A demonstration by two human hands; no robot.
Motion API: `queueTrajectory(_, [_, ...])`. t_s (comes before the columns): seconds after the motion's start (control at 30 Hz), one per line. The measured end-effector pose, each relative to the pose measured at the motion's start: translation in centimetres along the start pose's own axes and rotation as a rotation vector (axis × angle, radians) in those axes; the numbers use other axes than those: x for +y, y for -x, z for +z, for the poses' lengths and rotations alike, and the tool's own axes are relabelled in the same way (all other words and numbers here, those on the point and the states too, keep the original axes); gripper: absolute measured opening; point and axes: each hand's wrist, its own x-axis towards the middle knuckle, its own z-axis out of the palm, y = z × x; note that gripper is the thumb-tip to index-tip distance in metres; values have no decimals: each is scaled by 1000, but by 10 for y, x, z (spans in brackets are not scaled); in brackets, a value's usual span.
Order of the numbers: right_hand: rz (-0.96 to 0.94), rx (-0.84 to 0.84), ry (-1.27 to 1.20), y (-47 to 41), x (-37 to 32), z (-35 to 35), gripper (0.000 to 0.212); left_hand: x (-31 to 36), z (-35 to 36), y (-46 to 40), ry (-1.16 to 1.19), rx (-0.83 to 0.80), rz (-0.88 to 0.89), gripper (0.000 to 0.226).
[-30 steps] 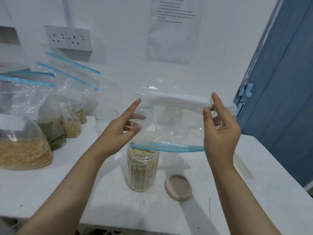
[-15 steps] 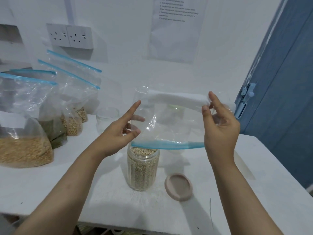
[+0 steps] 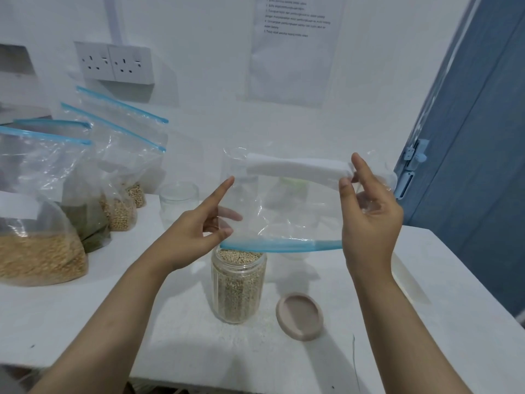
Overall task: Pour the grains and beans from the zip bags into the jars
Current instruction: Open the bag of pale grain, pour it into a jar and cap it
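An empty clear zip bag [image 3: 287, 211] hangs upside down, its blue zip edge just above a jar [image 3: 238, 288] filled to the brim with small tan grains. My left hand [image 3: 196, 237] pinches the bag's left side near the zip, index finger pointing up. At the bag's right side my right hand [image 3: 369, 220] grips it between thumb and fingers, next to its white label strip. The jar's beige lid [image 3: 300, 316] lies on the table to the right of the jar.
Several zip bags with grains and beans [image 3: 39, 223] stand in a row at the left on the white table [image 3: 443, 322]. An empty clear jar [image 3: 178, 203] stands behind my left hand. A blue door [image 3: 483, 166] is at the right.
Both hands have kept their hold on the upturned bag over the jar; the bag has shifted only slightly.
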Motion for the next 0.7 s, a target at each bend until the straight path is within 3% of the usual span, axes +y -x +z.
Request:
queueTrajectory(0.47, [-14,-21,-20,6,-2,1,36,-2,11,-4,8,77,13,86])
queueTrajectory(0.7, [-24,-39,2,8,0,0,37,-1,11,1,-22,-26,-10,76])
